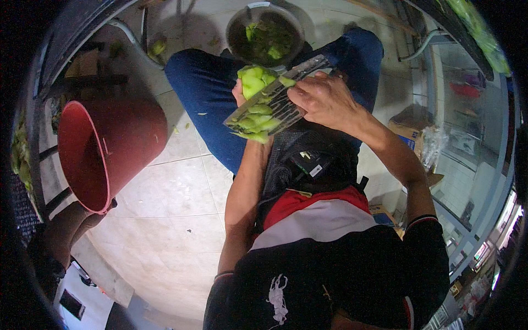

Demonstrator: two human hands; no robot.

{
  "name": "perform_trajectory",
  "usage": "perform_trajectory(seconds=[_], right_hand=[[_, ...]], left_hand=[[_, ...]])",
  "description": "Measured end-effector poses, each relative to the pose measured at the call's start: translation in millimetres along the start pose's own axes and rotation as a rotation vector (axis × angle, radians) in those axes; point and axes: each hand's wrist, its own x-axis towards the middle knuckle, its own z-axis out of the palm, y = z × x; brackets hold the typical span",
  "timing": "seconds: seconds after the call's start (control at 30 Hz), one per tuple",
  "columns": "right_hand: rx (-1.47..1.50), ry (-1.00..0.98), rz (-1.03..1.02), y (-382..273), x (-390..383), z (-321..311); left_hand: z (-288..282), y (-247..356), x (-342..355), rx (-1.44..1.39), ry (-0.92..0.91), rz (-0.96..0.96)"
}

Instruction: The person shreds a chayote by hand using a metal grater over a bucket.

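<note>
My left hand [238,91], mostly hidden behind a bundle of pale green vegetable pieces [254,80], is closed round them beneath a long slotted metal slicer [246,111]. More green pieces [257,124] lie at the slicer's lower end. My right hand [322,98] is on the slicer's upper half, fingers curled down beside a small green piece; what they grip is hidden. Just beyond both hands, between my knees, a round dark bowl [234,38] holds green scraps.
A red bucket [132,137] lies to my left, with another person's hand [93,215] at its rim. Metal racks [118,27] flank me. Cardboard boxes [404,132] and plastic wrap stand to my right. Scattered scraps dot the tiled floor [170,181].
</note>
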Motion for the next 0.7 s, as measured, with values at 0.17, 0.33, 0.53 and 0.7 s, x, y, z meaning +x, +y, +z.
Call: perform_trajectory(seconds=[0.17, 0.33, 0.53, 0.7], right_hand=[[-0.002, 0.049, 0.033, 5.5, -0.4, 0.7], [-0.145, 0.086, 0.226, 58.2, -18.2, 39.3], [0.15, 0.062, 0.362, 70.1, -20.8, 6.8], [0.142, 0.074, 0.132, 15.6, -13.8, -10.0]], left_hand=[[-4.1, -4.3, 3.1, -0.053, -0.007, 0.039], [19.4, -3.6, -5.9, -0.149, 0.138, -0.047], [2.2, -5.4, -2.0, -0.255, -0.038, -0.091], [8.6, -1.8, -8.9, -0.143, -0.031, -0.079]])
